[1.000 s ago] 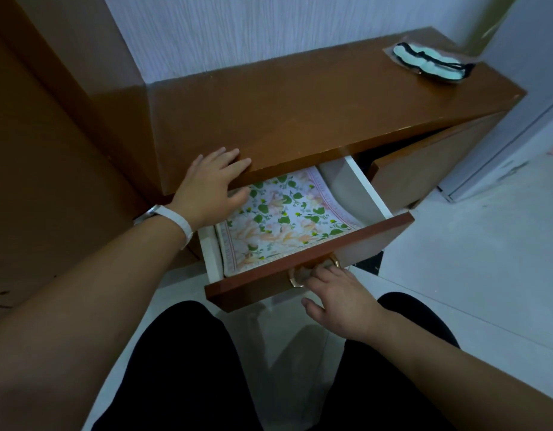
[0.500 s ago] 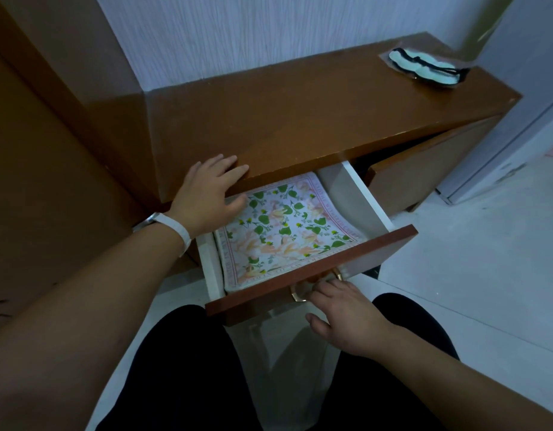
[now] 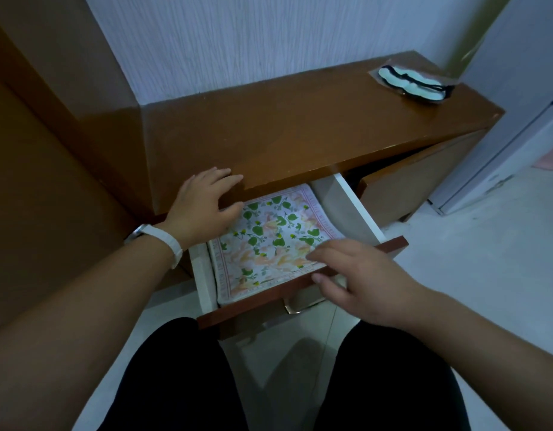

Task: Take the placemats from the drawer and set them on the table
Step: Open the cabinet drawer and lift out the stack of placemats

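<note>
The drawer (image 3: 359,206) stands pulled out under the brown table top (image 3: 300,132). Inside it lie floral placemats (image 3: 269,241), white with green leaves and a pink border, apparently a folded stack. My left hand (image 3: 203,209) rests on the table's front edge with fingers on top and thumb below the edge. Above the drawer's brown front panel hovers my right hand (image 3: 359,278), its fingers relaxed and reaching over the near right corner of the placemats; it holds nothing. The metal handle (image 3: 297,306) hangs free under the panel.
A pale eye mask in a clear wrapper (image 3: 412,85) lies on the table's far right corner. A brown cabinet wall (image 3: 51,150) rises on the left. A second brown drawer front (image 3: 403,188) sits right of the open one. My knees are below, on a white tiled floor (image 3: 471,275).
The drawer slid further out. My right hand let go of the handle and rose over the drawer front toward the placemats. The left hand stayed on the table edge.
</note>
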The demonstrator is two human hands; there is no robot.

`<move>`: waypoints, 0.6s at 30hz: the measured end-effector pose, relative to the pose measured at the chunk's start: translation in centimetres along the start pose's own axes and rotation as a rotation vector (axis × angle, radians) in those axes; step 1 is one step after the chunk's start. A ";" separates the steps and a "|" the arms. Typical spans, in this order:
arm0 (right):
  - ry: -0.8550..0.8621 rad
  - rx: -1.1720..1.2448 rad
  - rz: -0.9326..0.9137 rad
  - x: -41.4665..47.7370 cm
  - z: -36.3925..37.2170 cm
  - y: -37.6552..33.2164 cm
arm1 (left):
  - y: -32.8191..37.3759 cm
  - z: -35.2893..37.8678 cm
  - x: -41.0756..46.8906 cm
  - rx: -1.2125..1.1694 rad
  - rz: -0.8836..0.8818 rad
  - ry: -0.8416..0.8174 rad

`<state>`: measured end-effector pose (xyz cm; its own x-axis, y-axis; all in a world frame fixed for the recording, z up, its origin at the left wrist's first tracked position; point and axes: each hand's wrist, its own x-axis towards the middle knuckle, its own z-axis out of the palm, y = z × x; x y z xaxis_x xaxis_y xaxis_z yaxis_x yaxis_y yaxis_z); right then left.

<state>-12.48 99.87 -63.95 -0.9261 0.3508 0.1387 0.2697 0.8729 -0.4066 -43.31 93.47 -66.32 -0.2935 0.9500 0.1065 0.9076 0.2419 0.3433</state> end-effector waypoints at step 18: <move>-0.251 0.095 0.469 7.3 4.3 8.6 | 2.6 4.4 -4.0 -0.188 -0.151 -0.275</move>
<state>-18.01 108.50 -70.30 -0.7498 0.5934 -0.2925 0.6550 0.6037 -0.4544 -38.40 91.17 -70.00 -0.3050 0.9300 -0.2052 0.7815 0.3675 0.5042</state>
